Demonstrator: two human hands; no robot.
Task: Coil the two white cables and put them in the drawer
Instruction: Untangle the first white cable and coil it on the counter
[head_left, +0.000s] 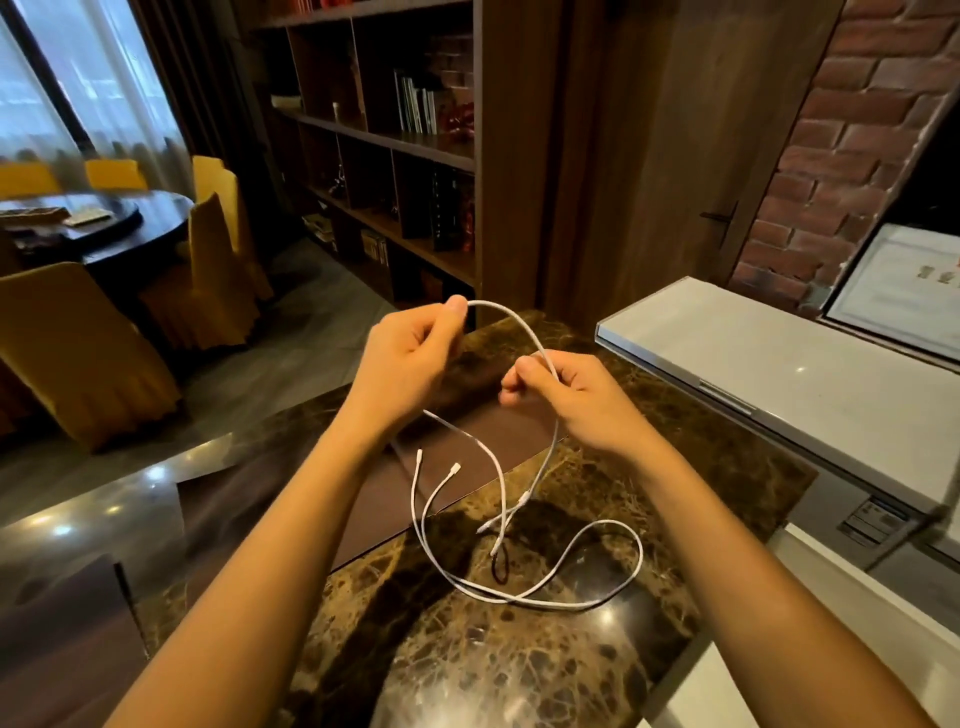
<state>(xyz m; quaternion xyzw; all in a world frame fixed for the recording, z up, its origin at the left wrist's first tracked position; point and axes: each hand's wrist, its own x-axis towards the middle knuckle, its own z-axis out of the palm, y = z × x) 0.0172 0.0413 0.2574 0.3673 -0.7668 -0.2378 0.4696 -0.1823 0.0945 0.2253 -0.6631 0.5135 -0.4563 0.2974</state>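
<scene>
We take the marble table (519, 665) as our landmark and read across it from left to right.

Above the table's far left part, our left hand (410, 358) is raised, its fingers (454, 306) closed in a pinch on a white cable (511, 319). From that pinch the cable arches up and over to the right, clear of the table, and comes down into our right hand (571, 395), which hovers over the table's middle with its fingers (524, 371) closed around the same strand. Below both hands, the loose lengths hang down toward the table, and their plug ends dangle just above or on it; we cannot tell which strand belongs to which cable where they cross. Further right and nearer to us, the second white cable (597, 535) lies on the table in a wide loose loop, touching the marble and crossing the hanging tails. Beside the crossing lies a small dark band (500, 569).

We judge that we are at the first step: forming the opening loop of the first coil. Nothing is wound yet, and no drawer shows clearly in our view.

The next move calls for bringing the right hand's strand to the left pinch so that one loop closes, then feeding more slack the same way. We should lift the tails free of the lying loop, or the two cables may tangle.
</scene>
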